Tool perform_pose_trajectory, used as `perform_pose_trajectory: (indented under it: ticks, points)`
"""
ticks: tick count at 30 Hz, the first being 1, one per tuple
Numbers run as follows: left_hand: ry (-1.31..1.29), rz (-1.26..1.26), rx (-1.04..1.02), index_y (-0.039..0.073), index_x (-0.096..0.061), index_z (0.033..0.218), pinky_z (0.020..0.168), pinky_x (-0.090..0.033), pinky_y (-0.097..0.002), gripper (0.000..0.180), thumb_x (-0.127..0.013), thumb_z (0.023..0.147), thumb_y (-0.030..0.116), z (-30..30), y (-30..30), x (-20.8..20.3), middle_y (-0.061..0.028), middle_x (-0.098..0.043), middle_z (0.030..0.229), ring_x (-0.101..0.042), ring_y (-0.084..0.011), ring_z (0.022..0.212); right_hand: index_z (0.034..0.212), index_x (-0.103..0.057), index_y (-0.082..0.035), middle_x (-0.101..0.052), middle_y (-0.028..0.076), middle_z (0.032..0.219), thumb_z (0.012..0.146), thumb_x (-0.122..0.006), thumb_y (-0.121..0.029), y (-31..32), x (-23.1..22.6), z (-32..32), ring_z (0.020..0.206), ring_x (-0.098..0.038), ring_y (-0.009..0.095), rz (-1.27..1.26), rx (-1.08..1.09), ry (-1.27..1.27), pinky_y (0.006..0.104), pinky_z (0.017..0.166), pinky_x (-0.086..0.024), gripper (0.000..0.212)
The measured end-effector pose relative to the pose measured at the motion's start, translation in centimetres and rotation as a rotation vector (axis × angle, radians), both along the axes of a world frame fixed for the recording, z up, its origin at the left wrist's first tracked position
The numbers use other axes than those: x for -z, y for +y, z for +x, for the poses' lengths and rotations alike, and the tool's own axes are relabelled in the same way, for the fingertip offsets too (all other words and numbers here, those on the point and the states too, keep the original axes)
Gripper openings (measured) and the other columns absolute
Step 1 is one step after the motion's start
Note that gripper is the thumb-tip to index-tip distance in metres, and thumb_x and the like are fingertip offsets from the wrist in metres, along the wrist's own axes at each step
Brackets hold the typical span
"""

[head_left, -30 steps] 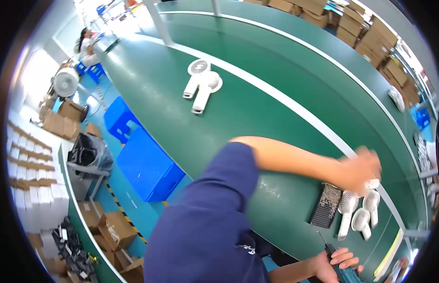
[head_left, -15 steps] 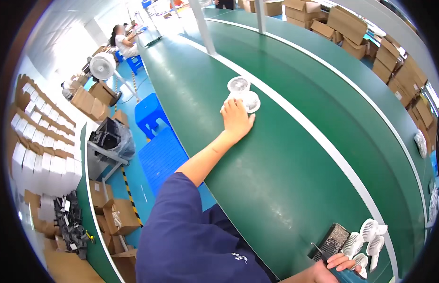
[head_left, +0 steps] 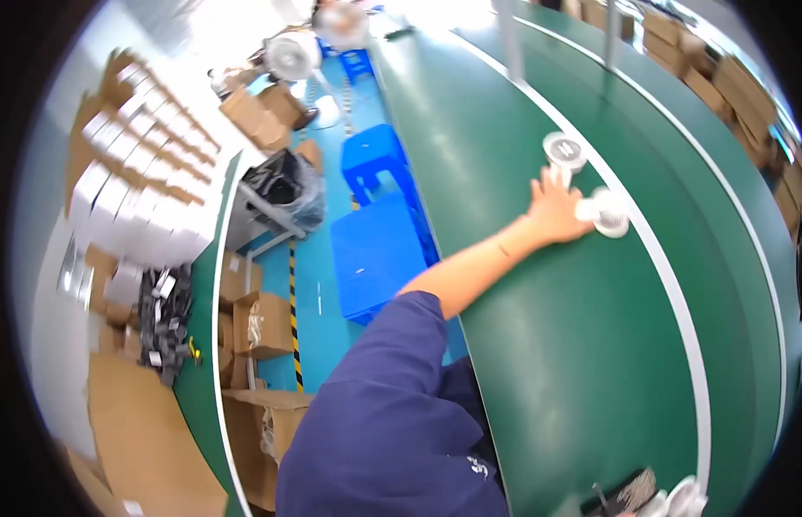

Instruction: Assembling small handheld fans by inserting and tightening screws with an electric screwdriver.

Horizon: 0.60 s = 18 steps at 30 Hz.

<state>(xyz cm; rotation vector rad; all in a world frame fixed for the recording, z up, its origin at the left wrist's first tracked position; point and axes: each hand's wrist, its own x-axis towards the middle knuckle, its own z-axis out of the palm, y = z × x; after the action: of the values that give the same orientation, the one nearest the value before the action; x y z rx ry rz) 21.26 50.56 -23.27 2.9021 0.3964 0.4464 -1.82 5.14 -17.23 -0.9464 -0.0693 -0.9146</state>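
Note:
My left hand (head_left: 558, 209) reaches over the green bench with its fingers spread, between two white handheld fans. Its fingertips lie at the handle of the farther fan (head_left: 565, 151), which has a round grille. The nearer fan (head_left: 611, 214) lies to the right with its handle end by my thumb; it is blurred, and I cannot tell how firmly the hand touches it. At the lower right edge, a black tray of small screws (head_left: 635, 491) and more white fans (head_left: 683, 498) are partly cut off. My right hand is out of the picture.
A white strip (head_left: 651, 241) runs along the green bench (head_left: 556, 345), with posts (head_left: 509, 43) farther off. Blue stools (head_left: 379, 258) stand left of the bench. Stacked white boxes (head_left: 142, 207), open cartons (head_left: 267, 326) and a standing fan (head_left: 292, 57) are farther left.
The view has swung, so the bench sits farther right. The two fans by my left hand are now farther apart, with the hand between them. My right hand and its teal tool have left the picture.

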Motion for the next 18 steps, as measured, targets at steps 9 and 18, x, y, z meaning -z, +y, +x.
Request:
perform_pose_trajectory:
  ticks: [9, 18]
  points:
    - [-0.103, -0.098, 0.298, -0.001, -0.042, 0.14, 0.107, -0.032, -0.0531, 0.072, -0.07, 0.087, 0.04, -4.3, 4.3, -0.5, -0.0173, -0.057, 0.121, -0.043, -0.0416, 0.121, 0.116, -0.047, -0.001, -0.046, 0.005, 0.068, 0.09, -0.051, -0.073, 2.6, 0.2, -0.2, 0.042, -0.044, 0.015, 0.074, -0.146, 0.001, 0.0275, 0.042, -0.037, 0.077]
    - [0.031, -0.202, 0.699, -0.004, -0.054, 0.115, 0.106, -0.03, -0.0544, 0.055, -0.076, 0.078, 0.03, -12.7, -5.3, -5.8, -0.0175, -0.041, 0.136, -0.034, -0.0461, 0.12, 0.12, -0.049, -0.002, -0.049, 0.006, 0.071, 0.087, -0.055, -0.074, 4.2, -3.8, -1.1, 0.047, -0.046, 0.016, 0.07, -0.236, -0.058, 0.0295, 0.043, -0.038, 0.079]
